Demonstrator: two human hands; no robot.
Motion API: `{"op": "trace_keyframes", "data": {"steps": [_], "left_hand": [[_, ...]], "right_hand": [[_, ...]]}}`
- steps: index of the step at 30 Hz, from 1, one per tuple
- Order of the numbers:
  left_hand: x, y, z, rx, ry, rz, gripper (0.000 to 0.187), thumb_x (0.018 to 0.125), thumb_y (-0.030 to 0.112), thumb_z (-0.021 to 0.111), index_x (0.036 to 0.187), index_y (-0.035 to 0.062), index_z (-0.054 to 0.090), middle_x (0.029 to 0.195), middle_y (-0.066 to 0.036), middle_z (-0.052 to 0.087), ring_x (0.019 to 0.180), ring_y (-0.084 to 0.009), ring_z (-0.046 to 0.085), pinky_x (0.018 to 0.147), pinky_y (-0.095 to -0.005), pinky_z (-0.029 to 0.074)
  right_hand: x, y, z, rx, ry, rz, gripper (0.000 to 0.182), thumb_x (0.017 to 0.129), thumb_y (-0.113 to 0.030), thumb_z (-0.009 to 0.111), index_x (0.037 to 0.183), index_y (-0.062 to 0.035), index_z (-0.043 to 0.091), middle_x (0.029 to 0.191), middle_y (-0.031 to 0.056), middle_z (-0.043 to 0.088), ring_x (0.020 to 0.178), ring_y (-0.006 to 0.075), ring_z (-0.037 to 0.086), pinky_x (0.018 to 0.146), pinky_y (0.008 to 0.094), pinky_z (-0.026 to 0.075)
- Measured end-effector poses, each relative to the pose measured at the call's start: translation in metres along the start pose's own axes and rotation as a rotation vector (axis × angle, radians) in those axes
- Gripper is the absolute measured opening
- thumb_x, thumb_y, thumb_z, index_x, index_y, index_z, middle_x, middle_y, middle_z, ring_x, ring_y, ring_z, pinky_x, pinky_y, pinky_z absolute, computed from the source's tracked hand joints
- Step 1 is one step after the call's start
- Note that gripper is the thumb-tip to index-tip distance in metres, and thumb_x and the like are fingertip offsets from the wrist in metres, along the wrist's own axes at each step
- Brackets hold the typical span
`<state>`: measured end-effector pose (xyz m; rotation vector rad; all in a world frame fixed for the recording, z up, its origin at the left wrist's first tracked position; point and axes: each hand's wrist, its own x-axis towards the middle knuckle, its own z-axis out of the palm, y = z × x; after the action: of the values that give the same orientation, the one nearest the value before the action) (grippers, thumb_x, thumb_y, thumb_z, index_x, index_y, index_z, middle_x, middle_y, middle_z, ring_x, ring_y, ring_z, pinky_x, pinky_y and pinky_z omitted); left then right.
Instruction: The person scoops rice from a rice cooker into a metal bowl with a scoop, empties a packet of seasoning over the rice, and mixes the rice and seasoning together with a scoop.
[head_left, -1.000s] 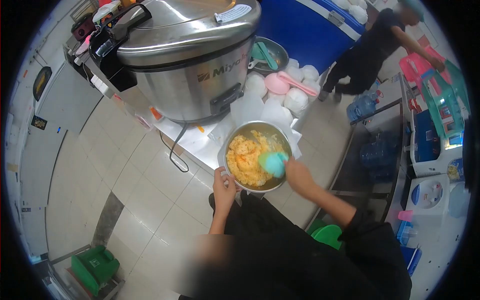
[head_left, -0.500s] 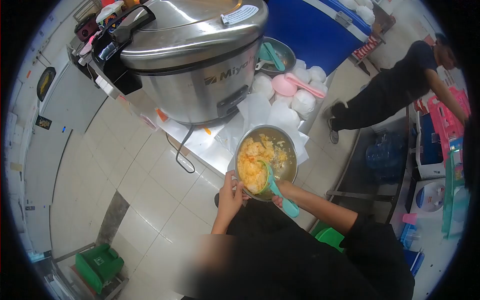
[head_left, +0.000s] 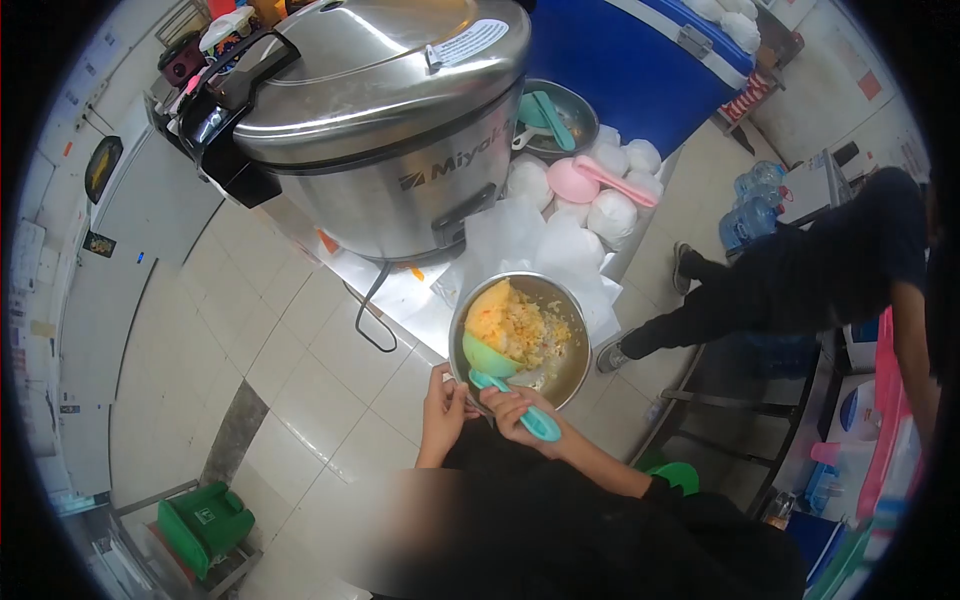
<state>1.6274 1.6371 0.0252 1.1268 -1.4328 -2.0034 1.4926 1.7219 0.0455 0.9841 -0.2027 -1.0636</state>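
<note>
We see a metal bowl (head_left: 574,378) at the table's near edge, with yellow-orange rice (head_left: 508,322) heaped on its left side and loose grains on its bottom. Our left hand (head_left: 443,412) bends its fingers at the bowl's rim, holding it. Our right hand (head_left: 516,414) is closed around the handle of the green scoop (head_left: 492,358), whose cup sits against the rice. Behind, another bowl (head_left: 587,116) contains turquoise utensils (head_left: 550,118), beside a big closed cooker (head_left: 370,200).
</note>
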Motion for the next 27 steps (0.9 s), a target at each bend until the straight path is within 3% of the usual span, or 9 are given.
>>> {"op": "trace_keyframes", "data": {"steps": [7,14,16,20,21,23,24,26,27], "left_hand": [[0.003,-0.016,-0.009,-0.085,0.029,-0.089,0.028,0.089,0.019,0.045,0.112,0.0104,0.032,0.078,-0.003,0.057,0.060,-0.0075,0.056,0.050,-0.0193,0.050],[0.007,-0.016,-0.010,-0.106,0.037,-0.105,0.026,0.090,0.011,0.041,0.112,0.0075,0.029,0.077,-0.005,0.056,0.058,-0.0081,0.056,0.049,-0.0216,0.052],[0.009,-0.014,-0.008,-0.133,0.051,-0.076,0.025,0.090,0.019,0.044,0.110,0.0096,0.032,0.079,-0.003,0.057,0.059,-0.0074,0.056,0.048,-0.0216,0.051],[0.017,-0.017,-0.013,-0.122,0.037,-0.078,0.023,0.090,0.016,0.043,0.108,0.0089,0.031,0.082,-0.007,0.059,0.060,-0.0113,0.059,0.049,-0.0240,0.053],[0.018,-0.018,-0.015,-0.127,0.027,-0.081,0.023,0.090,0.016,0.043,0.108,0.0089,0.031,0.082,-0.007,0.059,0.060,-0.0113,0.059,0.049,-0.0240,0.053],[0.021,-0.019,-0.018,-0.097,-0.007,-0.064,0.023,0.090,0.016,0.043,0.108,0.0087,0.030,0.084,-0.008,0.059,0.059,-0.0126,0.059,0.050,-0.0244,0.053],[0.021,-0.019,-0.017,-0.100,-0.017,-0.066,0.023,0.090,0.016,0.043,0.108,0.0087,0.030,0.084,-0.008,0.059,0.059,-0.0126,0.059,0.050,-0.0244,0.053],[0.020,-0.017,-0.016,-0.122,-0.025,-0.062,0.021,0.090,0.008,0.037,0.109,0.0053,0.029,0.088,-0.012,0.059,0.067,-0.0160,0.061,0.051,-0.0232,0.054],[0.020,-0.017,-0.017,-0.089,-0.048,-0.065,0.022,0.090,0.009,0.037,0.110,0.0059,0.028,0.089,-0.012,0.058,0.067,-0.0158,0.061,0.052,-0.0231,0.054]], "right_hand": [[0.029,0.013,-0.025,0.380,-0.538,0.111,0.008,0.082,0.003,0.041,0.085,-0.0025,0.036,0.055,0.0013,0.043,0.041,0.0090,0.050,0.041,0.0219,0.046],[-0.007,0.029,0.006,0.169,-0.288,0.174,0.004,0.087,-0.008,0.039,0.085,-0.0049,0.037,0.056,-0.0009,0.040,0.039,0.0061,0.042,0.040,0.0184,0.039],[-0.026,0.036,0.026,-0.058,-0.166,0.016,0.011,0.089,-0.016,0.036,0.086,-0.0062,0.038,0.058,-0.0017,0.038,0.038,0.0052,0.036,0.039,0.0181,0.034],[-0.058,0.031,0.064,-0.916,0.259,-0.515,0.017,0.090,-0.021,0.034,0.088,-0.0054,0.040,0.058,-0.0015,0.039,0.042,0.0052,0.039,0.039,0.0208,0.035],[-0.058,0.031,0.066,-0.915,0.264,-0.526,0.017,0.090,-0.021,0.034,0.088,-0.0054,0.040,0.058,-0.0015,0.039,0.042,0.0052,0.039,0.039,0.0208,0.035],[-0.053,0.030,0.064,-1.904,0.940,-1.296,0.023,0.091,-0.025,0.035,0.090,-0.0025,0.039,0.057,0.0069,0.049,0.046,0.0171,0.051,0.041,0.0304,0.041],[-0.047,0.028,0.056,-1.900,0.949,-1.303,0.023,0.091,-0.025,0.035,0.090,-0.0025,0.039,0.057,0.0069,0.049,0.046,0.0171,0.051,0.041,0.0304,0.041],[-0.021,0.014,0.030,-2.603,1.525,-1.356,0.029,0.090,-0.029,0.037,0.091,-0.0002,0.038,0.062,0.0181,0.056,0.055,0.0330,0.057,0.047,0.0418,0.045],[0.002,0.010,0.021,-2.552,1.670,-1.157,0.030,0.089,-0.030,0.040,0.092,-0.0003,0.037,0.067,0.0228,0.057,0.061,0.0402,0.056,0.053,0.0478,0.044]]}}
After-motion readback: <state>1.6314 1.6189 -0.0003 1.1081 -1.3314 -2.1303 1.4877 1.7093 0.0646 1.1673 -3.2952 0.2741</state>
